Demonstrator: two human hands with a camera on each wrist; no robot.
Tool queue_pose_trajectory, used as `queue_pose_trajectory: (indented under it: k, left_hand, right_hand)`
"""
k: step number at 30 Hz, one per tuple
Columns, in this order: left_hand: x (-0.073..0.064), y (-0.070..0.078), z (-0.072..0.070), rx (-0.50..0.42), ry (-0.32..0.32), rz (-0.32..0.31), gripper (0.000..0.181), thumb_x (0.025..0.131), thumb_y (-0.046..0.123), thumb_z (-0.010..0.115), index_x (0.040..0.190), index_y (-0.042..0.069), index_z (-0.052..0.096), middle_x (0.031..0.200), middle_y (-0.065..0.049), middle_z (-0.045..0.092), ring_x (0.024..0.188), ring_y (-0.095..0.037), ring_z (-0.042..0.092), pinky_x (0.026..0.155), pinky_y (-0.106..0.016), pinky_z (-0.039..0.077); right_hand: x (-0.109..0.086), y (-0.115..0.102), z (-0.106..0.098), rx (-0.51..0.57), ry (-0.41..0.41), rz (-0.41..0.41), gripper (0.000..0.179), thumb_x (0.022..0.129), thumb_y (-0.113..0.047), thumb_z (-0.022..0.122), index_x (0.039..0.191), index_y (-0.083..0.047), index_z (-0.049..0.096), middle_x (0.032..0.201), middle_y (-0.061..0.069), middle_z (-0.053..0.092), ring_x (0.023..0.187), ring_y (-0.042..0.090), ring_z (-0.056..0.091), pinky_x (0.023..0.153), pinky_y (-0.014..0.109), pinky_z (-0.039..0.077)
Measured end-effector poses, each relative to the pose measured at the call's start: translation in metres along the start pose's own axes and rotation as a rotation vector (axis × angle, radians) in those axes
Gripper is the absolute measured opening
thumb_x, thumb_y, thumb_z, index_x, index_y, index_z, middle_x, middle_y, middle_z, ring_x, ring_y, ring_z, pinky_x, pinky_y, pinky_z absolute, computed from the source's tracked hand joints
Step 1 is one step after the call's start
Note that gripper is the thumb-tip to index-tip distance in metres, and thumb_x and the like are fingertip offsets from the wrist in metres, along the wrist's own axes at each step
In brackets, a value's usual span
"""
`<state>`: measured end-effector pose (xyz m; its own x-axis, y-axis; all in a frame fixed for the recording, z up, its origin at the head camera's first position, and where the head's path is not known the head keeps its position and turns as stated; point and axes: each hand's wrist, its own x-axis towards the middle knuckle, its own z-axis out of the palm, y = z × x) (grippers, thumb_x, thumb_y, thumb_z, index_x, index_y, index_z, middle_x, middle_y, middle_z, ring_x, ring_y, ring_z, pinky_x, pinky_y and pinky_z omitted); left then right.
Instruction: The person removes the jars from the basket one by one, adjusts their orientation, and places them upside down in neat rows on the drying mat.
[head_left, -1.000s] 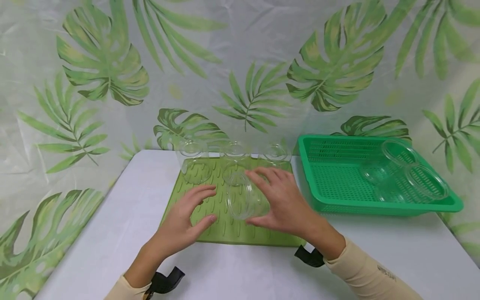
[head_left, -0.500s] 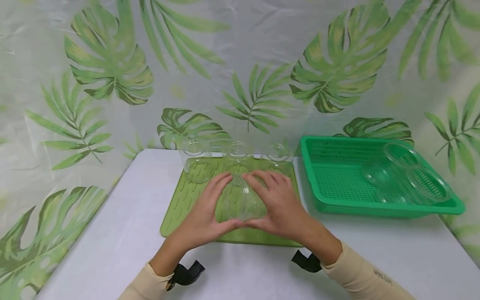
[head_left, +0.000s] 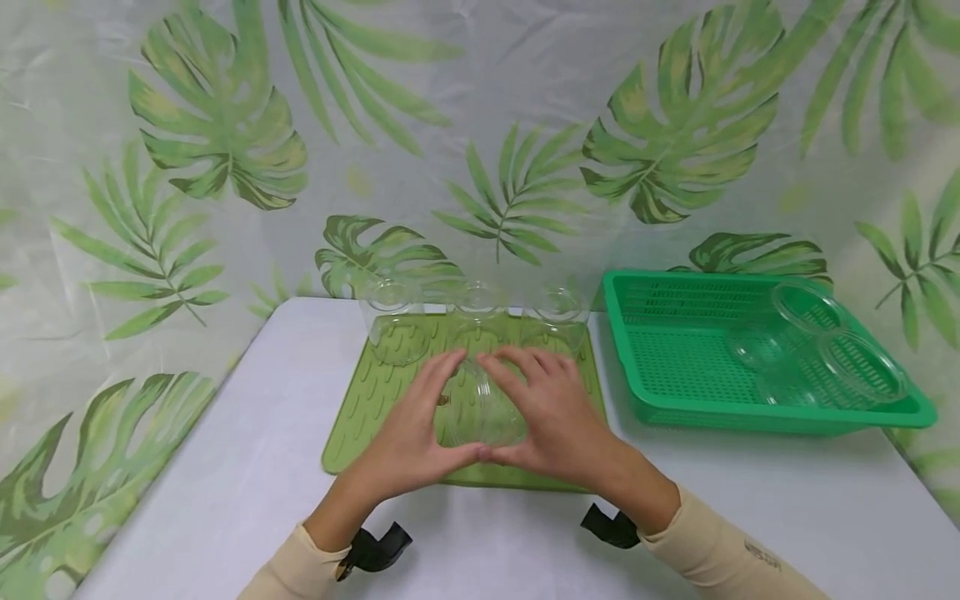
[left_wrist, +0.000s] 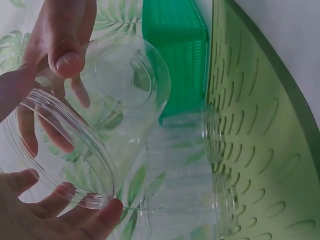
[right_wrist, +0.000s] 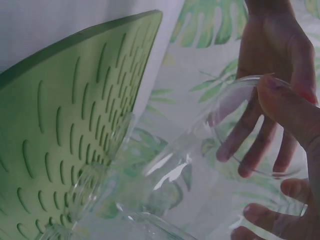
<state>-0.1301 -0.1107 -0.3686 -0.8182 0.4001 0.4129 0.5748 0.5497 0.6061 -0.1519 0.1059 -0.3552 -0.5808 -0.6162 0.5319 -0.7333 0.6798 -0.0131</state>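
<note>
Gripped a clear cup (head_left: 491, 412) between left hand (head_left: 408, 437) and right hand (head_left: 562, 421). Held it tilted above the mat (head_left: 360, 417), in front of three upturned cups (head_left: 480, 310).

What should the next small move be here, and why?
Probably tip the held cup mouth-down over the green mat: the left hand and right hand hold it tilted, mouth toward the person's left, while the three cups along the mat's far edge stand mouth-down.
</note>
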Motion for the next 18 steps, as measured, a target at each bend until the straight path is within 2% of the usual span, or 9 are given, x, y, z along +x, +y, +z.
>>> queue_pose_trajectory:
  k: [7, 13, 18]
  left_hand:
    - [-0.003, -0.002, -0.002, -0.006, 0.026, 0.001, 0.101, 0.074, 0.031, 0.088, 0.156, 0.023, 0.029, 0.154, -0.005, 0.038, 0.131, -0.022, 0.050, 0.091, -0.033, 0.057]
    - [-0.005, -0.004, -0.005, -0.015, 0.017, 0.025, 0.095, 0.075, 0.032, 0.086, 0.154, 0.025, 0.034, 0.151, -0.007, 0.041, 0.121, -0.026, 0.058, 0.086, -0.036, 0.058]
    - [-0.006, -0.005, -0.007, -0.041, 0.005, 0.046, 0.091, 0.075, 0.030, 0.085, 0.152, 0.025, 0.037, 0.150, -0.006, 0.041, 0.127, -0.025, 0.054, 0.088, -0.036, 0.058]
  right_hand:
    - [-0.001, -0.001, -0.001, 0.017, -0.056, 0.005, 0.103, 0.069, -0.068, 0.079, 0.151, -0.018, 0.040, 0.141, 0.008, 0.053, 0.127, 0.029, 0.051, 0.102, 0.057, 0.044]
    - [-0.007, 0.002, -0.004, 0.083, -0.121, 0.030, 0.107, 0.067, -0.062, 0.083, 0.154, -0.021, 0.035, 0.148, 0.005, 0.048, 0.131, 0.028, 0.048, 0.105, 0.060, 0.041]
    - [-0.011, 0.005, -0.006, 0.129, -0.152, 0.021, 0.106, 0.068, -0.059, 0.084, 0.154, -0.022, 0.035, 0.150, 0.004, 0.046, 0.132, 0.027, 0.048, 0.105, 0.058, 0.042]
